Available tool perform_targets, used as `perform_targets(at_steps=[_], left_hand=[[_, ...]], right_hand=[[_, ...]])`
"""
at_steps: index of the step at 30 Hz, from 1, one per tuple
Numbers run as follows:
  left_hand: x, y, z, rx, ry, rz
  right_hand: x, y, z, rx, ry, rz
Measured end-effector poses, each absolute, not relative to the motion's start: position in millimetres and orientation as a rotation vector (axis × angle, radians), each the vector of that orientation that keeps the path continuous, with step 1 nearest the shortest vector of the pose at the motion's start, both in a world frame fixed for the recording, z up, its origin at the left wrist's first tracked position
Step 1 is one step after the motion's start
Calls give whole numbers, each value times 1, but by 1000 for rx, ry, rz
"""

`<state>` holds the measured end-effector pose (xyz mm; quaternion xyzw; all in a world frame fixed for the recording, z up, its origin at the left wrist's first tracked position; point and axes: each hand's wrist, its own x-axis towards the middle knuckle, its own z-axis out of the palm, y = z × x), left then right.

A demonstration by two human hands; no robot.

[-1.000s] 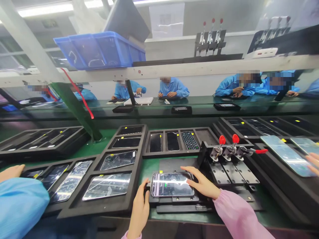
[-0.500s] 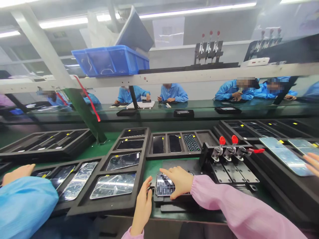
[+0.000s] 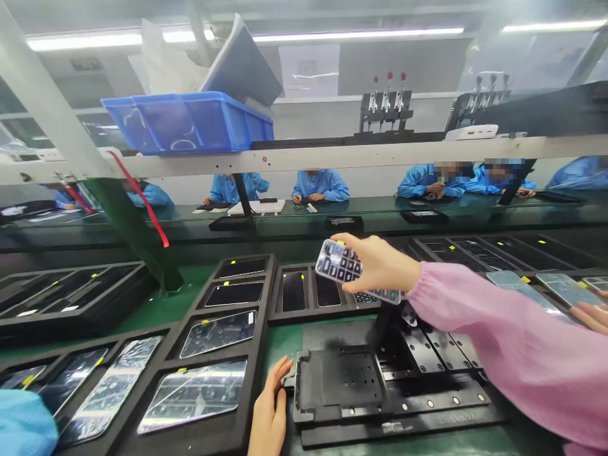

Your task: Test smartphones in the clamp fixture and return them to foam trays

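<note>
Head view: we had the grid-patterned phone-sized plate (image 3: 339,261) gripped in our R hand (image 3: 377,265), fingers closed on it, held up over the far foam tray (image 3: 304,316). Our L hand (image 3: 270,405) was half open, holding nothing, just beside the L edge of the black fixture (image 3: 339,383). Nearer foam tray (image 3: 256,354) w/ glass-fronted phone panels (image 3: 218,332) sat L of it on the green worktop (image 3: 280,335). A co-worker's hand (image 3: 589,316) showed at the R edge.

1 left hand (image 3: 270,405), 1 right hand (image 3: 377,263), 1 held panel (image 3: 335,261), 1 blue bin (image 3: 185,123).
</note>
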<state>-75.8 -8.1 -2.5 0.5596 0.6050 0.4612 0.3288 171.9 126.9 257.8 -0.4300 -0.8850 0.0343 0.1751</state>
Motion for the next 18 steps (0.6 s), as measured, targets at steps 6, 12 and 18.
perform_targets(at_steps=[6, 12, 18], left_hand=[[-82, 27, 5, 1309, 1701, 1258], [-75, 92, 5, 1230, 1983, 1069], [-77, 118, 10, 1166, 2221, 1023]], right_hand=[[231, 214, 245, -1738, -2517, -56], [269, 287, 193, -2029, -2325, 124], [280, 307, 131, -1991, -2086, 271]])
